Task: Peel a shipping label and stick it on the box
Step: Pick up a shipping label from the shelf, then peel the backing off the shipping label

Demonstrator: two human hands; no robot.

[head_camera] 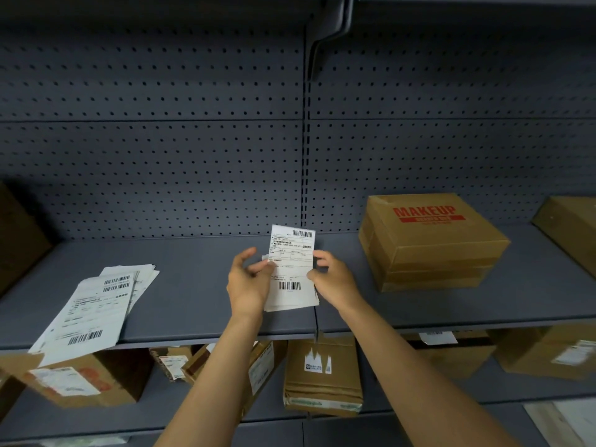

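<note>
Head view looks down at your two bare arms reaching over a grey metal shelf (193,285) backed by a perforated panel (161,140). You hold a white shipping label (292,262) upright between both hands, above the front part of the shelf and about midway along it, its printed face and barcodes turned toward you. More white sheets sit directly behind it in the same grip, their lower corners fanning out below. Your left hand (248,282) grips the label's left edge, with the thumb pressed on the front face and the other fingers (246,254) curled loosely and apart above it. Your right hand (333,275) pinches the right edge, thumb on the front and the fingers closed against the paper from behind. Whether the label has begun to come off its backing cannot be told. To the right, near your right hand but not touching it, a brown cardboard box (432,243) printed "MAKEUP" in red stands on the same shelf, top flaps closed. Another brown carton (571,227) shows at the far right edge. On the left part of the shelf a loose pile of labels (93,311) lies flat, overhanging the front lip. The lower shelf holds several cardboard parcels (322,375) with labels on them.
</note>
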